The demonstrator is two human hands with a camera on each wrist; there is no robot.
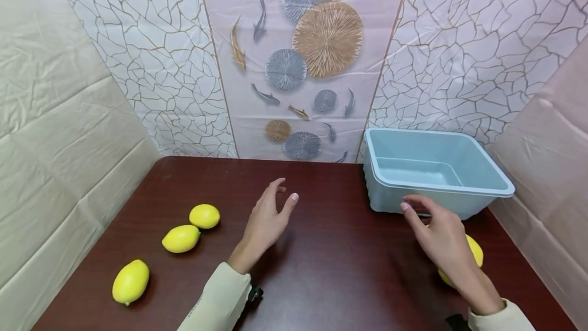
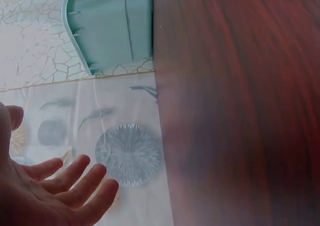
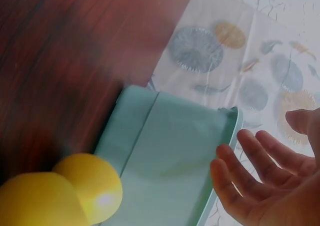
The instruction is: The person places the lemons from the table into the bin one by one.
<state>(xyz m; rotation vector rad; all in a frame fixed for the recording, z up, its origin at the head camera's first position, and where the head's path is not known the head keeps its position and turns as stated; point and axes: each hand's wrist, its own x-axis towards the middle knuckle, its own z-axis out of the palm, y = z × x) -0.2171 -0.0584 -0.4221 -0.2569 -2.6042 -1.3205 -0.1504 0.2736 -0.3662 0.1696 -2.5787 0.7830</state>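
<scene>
My left hand (image 1: 266,218) hovers over the middle of the dark table with nothing in it, its fingers loosely bent and spread in the left wrist view. To its left lie three yellow lemons: one (image 1: 204,216) farthest back, one (image 1: 181,239) just in front of it, and one (image 1: 130,282) nearest me. Empty as well, my right hand (image 1: 438,236) is raised in front of the light blue plastic bin (image 1: 441,188), fingers relaxed. Partly hidden beneath that hand are more lemons (image 1: 474,251); two of them (image 3: 92,186) show in the right wrist view.
The bin stands at the back right corner of the reddish-brown table (image 1: 317,269), close to the patterned back cloth (image 1: 294,101). Plain cloth walls (image 1: 59,132) rise along the left and right sides of the table.
</scene>
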